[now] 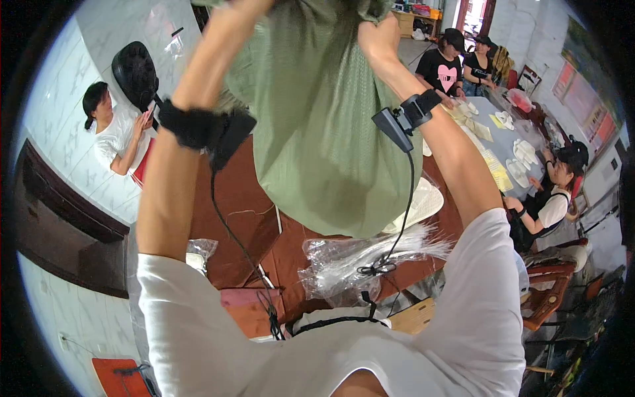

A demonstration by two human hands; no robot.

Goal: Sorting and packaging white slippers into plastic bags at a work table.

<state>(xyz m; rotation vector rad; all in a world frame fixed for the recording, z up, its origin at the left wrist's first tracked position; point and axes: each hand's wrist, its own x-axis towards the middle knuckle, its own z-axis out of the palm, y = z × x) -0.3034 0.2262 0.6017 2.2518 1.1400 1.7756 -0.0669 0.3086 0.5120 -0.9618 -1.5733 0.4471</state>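
A large green woven sack (324,132) hangs in front of me, its rounded lower end over the reddish-brown table. My right hand (380,41) is closed in a fist around the bunched upper part of the sack. At the top edge, beside the sack's upper left, my left hand (250,6) is blurred and mostly cut off, with its fingers out of sight. Below the sack lies a bundle of thin white strands (413,243) in a clear plastic bag (324,261). A white sole-shaped piece (426,200) shows partly behind the sack.
The reddish-brown table (228,188) carries a small clear packet (200,251) near my left arm. Cables hang from both wrist straps. At right, several people surround a grey table (489,109) with white slippers (526,152). Another person (116,132) stands at left.
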